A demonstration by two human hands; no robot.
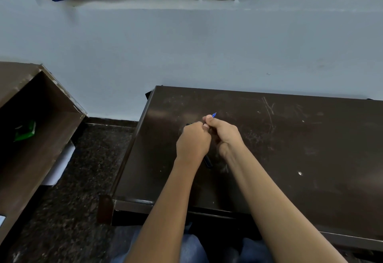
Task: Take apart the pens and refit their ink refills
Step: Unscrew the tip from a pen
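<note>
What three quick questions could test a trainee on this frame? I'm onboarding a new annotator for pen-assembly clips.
1. True or false: the blue pen tip sticks out past the right hand.
2. Which hand covers the dark pen piece that shows below it: A left, B right?
3. Fill in: both hands work above the dark ____.

Key: 1 true. 2 A, the left hand over the dark pen piece. 3 desk.

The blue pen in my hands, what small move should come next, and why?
Probably pull the two hands apart along the pen. The right hand pinches the blue pen near its exposed tip, the left hand closes on the other part, and they touch above the desk, so nothing looks separated yet.
</note>
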